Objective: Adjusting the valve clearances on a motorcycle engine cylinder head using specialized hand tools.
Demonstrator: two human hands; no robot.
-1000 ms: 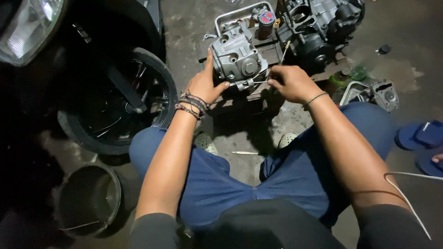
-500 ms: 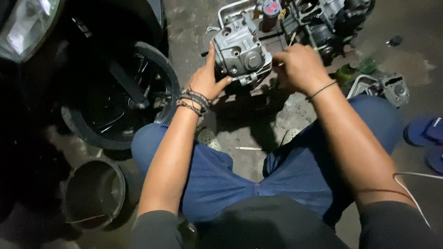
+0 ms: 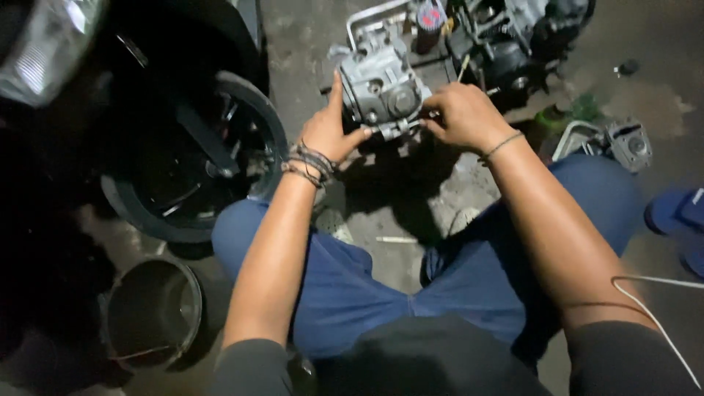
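Grey cast-metal engine part (image 3: 381,92) sits upper centre of frame, on the concrete floor between the person's knees. Left hand (image 3: 328,132) braces its left side, thumb up along the casing, fingers spread open against it. Right hand (image 3: 458,114) is curled tight at the part's lower right edge, pinching something small there; can't tell whether it's a tool or a fastener. Judging by loose engine pieces (image 3: 513,37) at the top and a separate metal part (image 3: 631,143) at right, work looks mid-way: part still being fitted or stripped. Versus half a second ago: grip and part unchanged, only the view shifted slightly. Motorcycle wheel (image 3: 191,161) left, bucket (image 3: 150,312) lower left.
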